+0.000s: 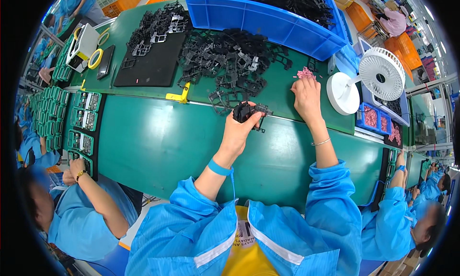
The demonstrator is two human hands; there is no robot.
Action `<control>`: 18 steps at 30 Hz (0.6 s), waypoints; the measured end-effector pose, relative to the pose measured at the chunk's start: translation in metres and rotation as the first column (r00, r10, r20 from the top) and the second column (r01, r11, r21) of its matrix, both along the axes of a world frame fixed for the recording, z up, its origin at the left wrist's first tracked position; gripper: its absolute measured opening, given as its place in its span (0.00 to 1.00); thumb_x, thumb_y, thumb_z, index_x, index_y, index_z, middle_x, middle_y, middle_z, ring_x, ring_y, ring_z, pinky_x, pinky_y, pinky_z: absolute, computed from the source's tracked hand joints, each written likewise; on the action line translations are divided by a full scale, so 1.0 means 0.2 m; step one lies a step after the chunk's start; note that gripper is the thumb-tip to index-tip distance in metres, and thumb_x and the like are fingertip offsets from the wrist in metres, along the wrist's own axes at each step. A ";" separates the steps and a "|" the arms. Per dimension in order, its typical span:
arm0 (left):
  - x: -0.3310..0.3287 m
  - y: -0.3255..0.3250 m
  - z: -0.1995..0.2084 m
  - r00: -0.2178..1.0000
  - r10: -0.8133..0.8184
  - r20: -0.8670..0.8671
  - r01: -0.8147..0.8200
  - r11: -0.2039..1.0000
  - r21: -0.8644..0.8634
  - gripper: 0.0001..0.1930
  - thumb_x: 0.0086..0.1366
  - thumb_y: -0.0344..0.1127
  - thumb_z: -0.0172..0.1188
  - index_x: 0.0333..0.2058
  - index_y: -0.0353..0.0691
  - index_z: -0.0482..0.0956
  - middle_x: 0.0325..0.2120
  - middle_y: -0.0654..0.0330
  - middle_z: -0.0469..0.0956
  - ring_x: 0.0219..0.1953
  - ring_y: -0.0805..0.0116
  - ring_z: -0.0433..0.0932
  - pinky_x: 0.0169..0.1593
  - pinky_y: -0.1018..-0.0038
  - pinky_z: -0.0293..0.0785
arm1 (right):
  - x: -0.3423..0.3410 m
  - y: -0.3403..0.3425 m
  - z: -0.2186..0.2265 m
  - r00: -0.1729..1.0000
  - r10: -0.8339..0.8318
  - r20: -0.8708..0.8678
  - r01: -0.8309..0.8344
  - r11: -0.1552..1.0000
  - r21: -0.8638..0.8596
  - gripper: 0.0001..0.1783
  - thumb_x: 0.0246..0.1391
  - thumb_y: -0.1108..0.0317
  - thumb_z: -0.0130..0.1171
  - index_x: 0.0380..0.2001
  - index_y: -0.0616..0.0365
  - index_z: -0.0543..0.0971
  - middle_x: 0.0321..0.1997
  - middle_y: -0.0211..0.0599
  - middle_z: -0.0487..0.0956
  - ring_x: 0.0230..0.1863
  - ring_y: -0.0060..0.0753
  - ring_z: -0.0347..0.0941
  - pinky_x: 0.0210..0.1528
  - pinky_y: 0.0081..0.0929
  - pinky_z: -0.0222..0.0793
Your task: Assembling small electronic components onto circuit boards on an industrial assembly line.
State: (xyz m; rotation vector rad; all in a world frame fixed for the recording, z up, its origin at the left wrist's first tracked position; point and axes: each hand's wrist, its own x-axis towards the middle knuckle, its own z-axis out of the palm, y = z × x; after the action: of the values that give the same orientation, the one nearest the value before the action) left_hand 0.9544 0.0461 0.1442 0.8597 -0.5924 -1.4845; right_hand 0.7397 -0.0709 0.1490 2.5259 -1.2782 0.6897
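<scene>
My left hand (239, 129) is closed around a few black plastic frames (258, 114), held above the front part of the green bench. To the right, my right hand (306, 96) reaches down with bent fingers at a small heap of pink pieces (306, 73). Its fingertips touch the near side of the heap; whether a piece is between them is hidden. A large pile of black plastic frames (225, 58) lies beyond my left hand. A blue wrist strap (220, 168) is on my left wrist.
A blue bin (258, 18) full of black parts stands at the back. A white fan (345, 91) is at the right, beside small blue trays (369, 117) of pink pieces. On the left lie a black mat (148, 65) and green-framed circuit boards (86, 117). Co-workers sit on both sides.
</scene>
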 end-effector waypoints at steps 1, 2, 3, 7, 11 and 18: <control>0.00 0.00 0.00 1.000 0.027 0.007 -0.027 1.000 -0.005 0.13 0.62 0.27 0.63 0.44 0.35 0.73 0.34 0.60 0.80 0.29 0.77 0.73 0.35 0.79 0.71 | 0.01 0.02 0.00 0.998 -0.023 0.058 0.024 1.000 -0.019 0.07 0.45 0.75 0.60 0.29 0.57 0.72 0.32 0.37 0.72 0.39 0.43 0.67 0.43 0.38 0.59; -0.01 -0.01 -0.01 1.000 0.022 0.004 -0.022 1.000 -0.008 0.13 0.62 0.27 0.63 0.44 0.35 0.73 0.34 0.60 0.80 0.29 0.77 0.73 0.35 0.79 0.71 | 0.02 0.05 0.02 0.992 -0.049 0.113 0.054 0.998 -0.040 0.08 0.45 0.76 0.60 0.29 0.57 0.72 0.32 0.37 0.72 0.39 0.43 0.67 0.43 0.37 0.58; -0.01 -0.01 -0.02 0.998 0.048 0.031 -0.047 0.999 -0.027 0.13 0.62 0.27 0.63 0.44 0.35 0.73 0.34 0.60 0.80 0.29 0.77 0.73 0.34 0.80 0.71 | 0.07 0.10 0.04 0.987 -0.015 0.159 0.023 0.999 -0.048 0.08 0.45 0.75 0.60 0.29 0.57 0.71 0.33 0.37 0.72 0.39 0.42 0.68 0.43 0.37 0.58; 0.01 -0.01 0.00 0.991 0.094 0.101 -0.091 0.995 -0.028 0.14 0.61 0.25 0.63 0.45 0.36 0.72 0.34 0.59 0.80 0.29 0.77 0.73 0.35 0.80 0.70 | 0.26 0.37 0.14 0.970 0.090 0.227 -0.073 0.994 -0.086 0.09 0.43 0.76 0.59 0.29 0.56 0.71 0.35 0.36 0.73 0.42 0.40 0.70 0.47 0.39 0.58; -0.01 0.00 0.01 0.993 0.084 0.077 -0.080 0.995 -0.056 0.14 0.61 0.24 0.63 0.45 0.35 0.72 0.33 0.59 0.80 0.29 0.77 0.74 0.34 0.80 0.71 | 0.32 0.44 0.12 0.985 0.002 0.175 0.028 0.986 -0.166 0.09 0.43 0.76 0.61 0.29 0.55 0.73 0.36 0.34 0.75 0.41 0.37 0.71 0.49 0.37 0.57; -0.03 0.03 0.03 0.986 0.084 0.142 -0.073 0.994 -0.084 0.12 0.61 0.25 0.62 0.44 0.35 0.73 0.32 0.64 0.79 0.29 0.80 0.74 0.33 0.82 0.72 | 0.33 0.48 0.10 0.993 -0.059 0.100 0.081 0.969 -0.235 0.06 0.47 0.70 0.60 0.30 0.53 0.74 0.36 0.31 0.74 0.42 0.32 0.71 0.51 0.37 0.55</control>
State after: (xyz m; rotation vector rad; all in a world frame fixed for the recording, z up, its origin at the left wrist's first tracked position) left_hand 0.9489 0.0522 0.1509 0.9252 -0.7124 -1.3262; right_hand 0.8058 0.0260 0.1690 2.2690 -1.2255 0.8957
